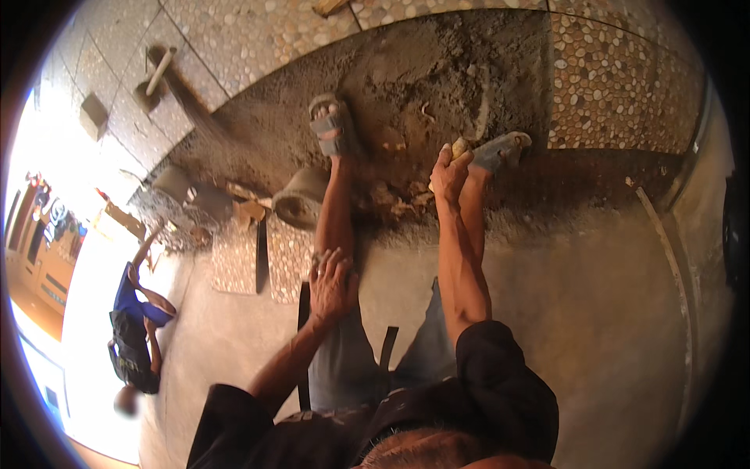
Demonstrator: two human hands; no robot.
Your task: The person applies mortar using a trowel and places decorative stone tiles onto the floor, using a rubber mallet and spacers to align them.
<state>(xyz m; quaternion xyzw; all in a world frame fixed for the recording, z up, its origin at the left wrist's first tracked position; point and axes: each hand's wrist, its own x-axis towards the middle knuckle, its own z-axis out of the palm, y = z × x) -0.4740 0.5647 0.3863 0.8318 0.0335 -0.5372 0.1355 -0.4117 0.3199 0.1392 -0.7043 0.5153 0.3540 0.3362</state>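
Observation:
My left hand (332, 283) rests on my left knee, its fingers spread and a ring on one of them. My right hand (449, 173) is closed round a small pale yellow object (460, 146), whose kind I cannot make out. It is held close by my right shin, above the near edge of a dark bed of wet mortar (406, 86). Both my feet are set on the mortar bed, in grey sandals (331, 134).
Pebble-patterned tiles (601, 86) border the mortar at the right and far side. Buckets (301, 199) and loose tiles (234, 254) lie left of my leg. A long-handled tool (187, 98) lies far left. Another person (137, 328) sits at the left. A thin strip (664, 234) lies right.

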